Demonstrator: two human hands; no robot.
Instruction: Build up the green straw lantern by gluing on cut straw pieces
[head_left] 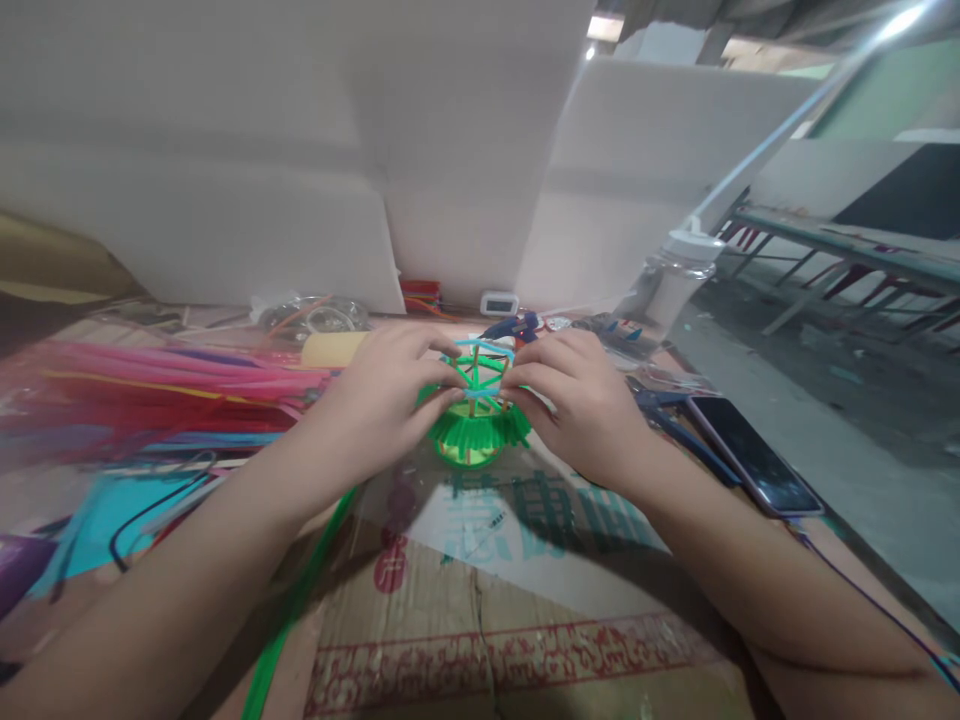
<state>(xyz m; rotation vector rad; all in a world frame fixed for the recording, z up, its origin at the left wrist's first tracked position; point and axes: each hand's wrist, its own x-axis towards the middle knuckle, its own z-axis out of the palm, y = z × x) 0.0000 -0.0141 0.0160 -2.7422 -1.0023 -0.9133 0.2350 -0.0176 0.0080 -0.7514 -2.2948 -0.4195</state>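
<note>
A small green craft piece [480, 432] stands upright on the work surface, with a fuzzy fringed skirt, thin brown upright sticks and green spokes inside. A light blue pipe cleaner [484, 393] runs around its upper part. My left hand [405, 385] pinches this blue strand at the left side, thumb and forefinger together. From the right, my right hand [574, 395] closes its fingertips on the same strand. Parts of the frame behind the fingers are hidden.
Pink and red pipe cleaners [217, 375] lie left, near a yellow roll [330, 349] and blue sheet [112, 515]. Behind are a glue gun [514, 327] and small digital clock [499, 304]. Pliers [690, 435], a phone [754, 455] and a clear bottle [671, 285] stand or lie right.
</note>
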